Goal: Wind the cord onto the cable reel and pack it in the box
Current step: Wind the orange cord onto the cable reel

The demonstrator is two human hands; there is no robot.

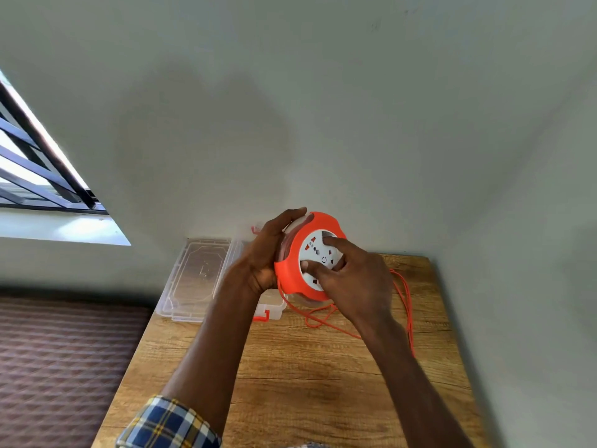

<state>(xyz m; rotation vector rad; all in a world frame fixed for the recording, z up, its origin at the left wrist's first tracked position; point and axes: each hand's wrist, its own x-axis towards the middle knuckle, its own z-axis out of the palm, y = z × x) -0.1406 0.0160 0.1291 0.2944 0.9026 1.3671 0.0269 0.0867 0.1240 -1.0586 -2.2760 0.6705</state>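
2 hands (310, 263) round orange plastic reel (292, 273)

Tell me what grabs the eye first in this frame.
The bright orange cable reel, held up above the wooden table near the wall: the left hand grips its back rim and the right hand presses on its white socket face. Loose orange cord trails onto the table at right, and a clear open box sits behind left.

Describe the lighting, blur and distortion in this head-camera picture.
Head view: daylight enters from the window at left; soft shadows lie on the wall; wide-angle bending skews the window and the table edges; the corners smear, while the cable reel stays fairly sharp.
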